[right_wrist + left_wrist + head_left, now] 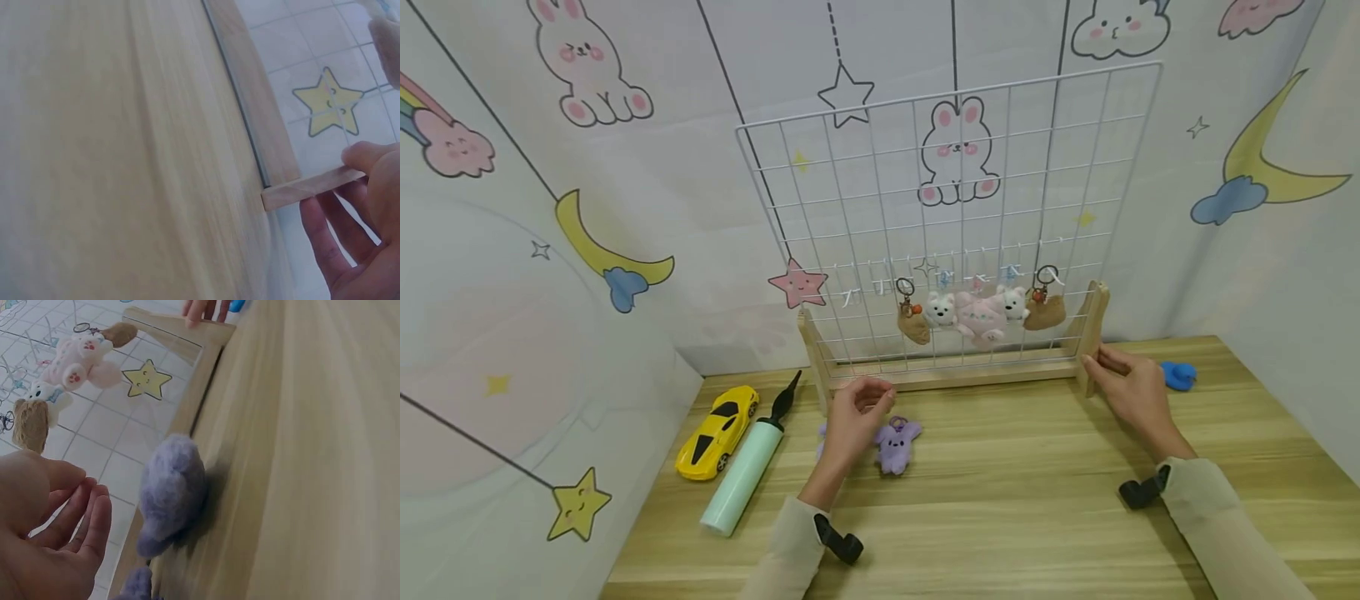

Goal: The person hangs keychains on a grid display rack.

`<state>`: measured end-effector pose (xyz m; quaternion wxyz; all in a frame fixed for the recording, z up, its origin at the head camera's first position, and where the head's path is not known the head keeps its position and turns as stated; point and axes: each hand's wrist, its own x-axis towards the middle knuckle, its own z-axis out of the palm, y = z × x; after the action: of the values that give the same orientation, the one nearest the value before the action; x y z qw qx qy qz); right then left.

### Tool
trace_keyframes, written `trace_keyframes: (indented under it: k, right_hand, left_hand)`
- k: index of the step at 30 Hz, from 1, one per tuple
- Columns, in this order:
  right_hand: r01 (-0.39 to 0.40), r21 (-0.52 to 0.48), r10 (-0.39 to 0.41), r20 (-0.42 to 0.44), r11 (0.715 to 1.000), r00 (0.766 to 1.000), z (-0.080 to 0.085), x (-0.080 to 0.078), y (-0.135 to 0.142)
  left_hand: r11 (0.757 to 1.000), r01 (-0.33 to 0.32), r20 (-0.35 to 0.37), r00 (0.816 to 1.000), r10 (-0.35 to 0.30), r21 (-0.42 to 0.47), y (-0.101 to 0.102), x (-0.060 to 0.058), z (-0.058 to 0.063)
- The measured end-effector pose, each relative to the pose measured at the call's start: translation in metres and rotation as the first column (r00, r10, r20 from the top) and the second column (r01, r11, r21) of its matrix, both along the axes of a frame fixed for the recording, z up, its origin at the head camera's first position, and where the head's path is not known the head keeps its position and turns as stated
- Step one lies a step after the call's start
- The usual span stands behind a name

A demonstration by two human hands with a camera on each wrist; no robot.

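My right hand pinches the right wooden end post of a stand holding a white wire grid; in the right wrist view the thumb lies on one side of the post, fingers on the other. My left hand hovers near the stand's left foot, fingers loosely bent, holding nothing. Beside it on the table lies a purple plush keychain; a second purple plush is mostly hidden behind that hand. Brown charms, white bear plushes and a pink plush hang from the grid.
Left of the stand lie a yellow toy car and a mint-green hand pump with a black nozzle. A blue toy sits beyond my right hand. White hooks stick out of the grid's left part. A printed cloth backs the table.
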<state>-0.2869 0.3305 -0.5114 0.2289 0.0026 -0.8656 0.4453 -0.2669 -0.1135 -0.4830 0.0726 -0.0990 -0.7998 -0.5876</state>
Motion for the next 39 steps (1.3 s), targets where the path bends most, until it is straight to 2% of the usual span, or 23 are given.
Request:
trace_keyframes:
  k: [2,5,8,11,12,16,22,26,28,34,39]
  right_hand:
    - [0.004,0.003,-0.004,-0.001,1.0,1.0,-0.001,0.0,0.0]
    - [0.011,0.006,-0.011,-0.007,1.0,1.0,-0.001,0.0,0.001]
    - [0.014,0.008,-0.014,-0.016,1.0,1.0,-0.003,-0.001,0.001]
    - [0.018,0.007,-0.018,-0.016,1.0,1.0,-0.004,-0.002,0.0]
    - [0.019,0.006,-0.019,-0.016,1.0,1.0,-0.004,-0.002,0.0]
    - [0.012,0.002,-0.012,-0.017,1.0,1.0,-0.004,-0.003,-0.001]
    - [-0.005,-0.012,0.005,-0.018,1.0,1.0,-0.003,-0.002,-0.003]
    - [0.007,-0.011,-0.007,-0.008,1.0,1.0,-0.002,-0.001,-0.003]
    - [0.013,-0.016,-0.013,-0.006,1.0,1.0,-0.002,-0.002,-0.002]
    - [0.008,-0.024,-0.009,-0.015,1.0,1.0,-0.003,-0.003,0.0]
    - [0.003,-0.007,-0.003,-0.006,1.0,1.0,-0.002,-0.001,0.001]
  left_hand:
    - [0.993,0.021,-0.02,1.0,-0.023,-0.113,-0.004,0.001,-0.006]
    - [0.958,0.041,-0.088,0.994,-0.068,-0.285,-0.007,0.0,-0.013]
    - [0.896,0.039,-0.138,0.984,-0.112,-0.443,-0.007,-0.001,-0.017]
    - [0.827,0.044,-0.126,0.982,-0.138,-0.56,-0.003,-0.003,-0.017]
    - [0.81,0.053,-0.111,0.983,-0.144,-0.584,-0.002,-0.003,-0.016]
    - [0.767,0.082,-0.039,0.99,-0.138,-0.636,0.006,-0.005,-0.01]
    - [0.699,0.091,0.054,0.996,-0.074,-0.71,0.016,-0.009,0.001]
    - [0.685,0.132,0.128,0.99,-0.057,-0.717,0.021,-0.011,0.006]
    - [0.687,0.138,0.143,0.988,-0.05,-0.713,0.022,-0.01,0.007]
    - [0.718,0.129,0.139,0.989,-0.046,-0.684,0.02,-0.009,0.007]
    - [0.737,0.154,0.114,0.988,-0.105,-0.658,0.013,-0.007,0.01]
